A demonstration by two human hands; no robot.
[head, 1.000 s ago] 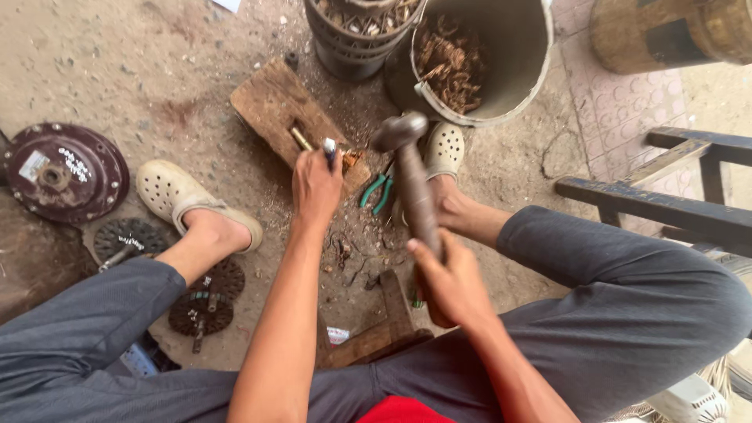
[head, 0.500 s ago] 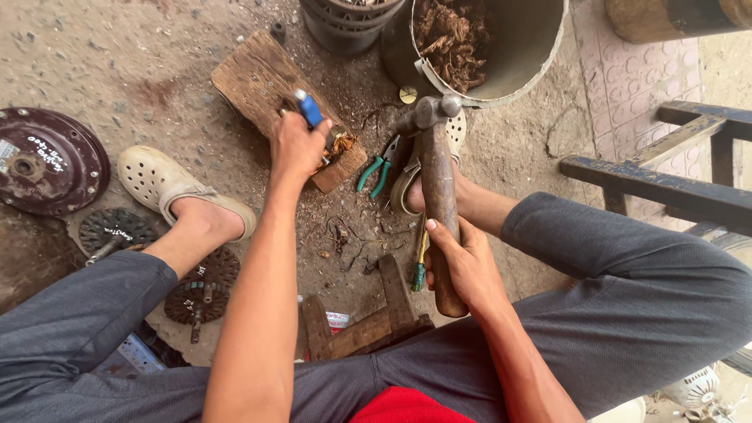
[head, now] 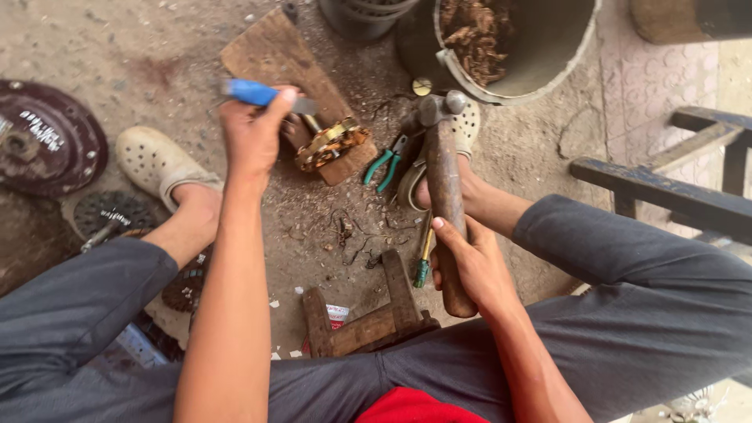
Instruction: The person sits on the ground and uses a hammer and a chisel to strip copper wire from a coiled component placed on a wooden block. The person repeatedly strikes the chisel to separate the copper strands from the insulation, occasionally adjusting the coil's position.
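Lifted since the earlier frame, left hand (head: 254, 133) grips blue-handled chisel (head: 266, 95) lying crosswise | right hand (head: 470, 262) clasps hammer (head: 445, 188), head pointing away | copper-wound part (head: 330, 145) on wooden block (head: 270, 55)

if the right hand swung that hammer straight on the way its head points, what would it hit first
Probably the rim of the grey bucket, just beyond the hammer held in the right hand. Depth is unclear from above; the head may sit well higher than the rim.

Worn wooden hammer (head: 445, 205) handle with dull metal head, glossy blue plastic tool handle (head: 252, 92), rough wooden board (head: 270, 53), coppery wound part (head: 330, 144)
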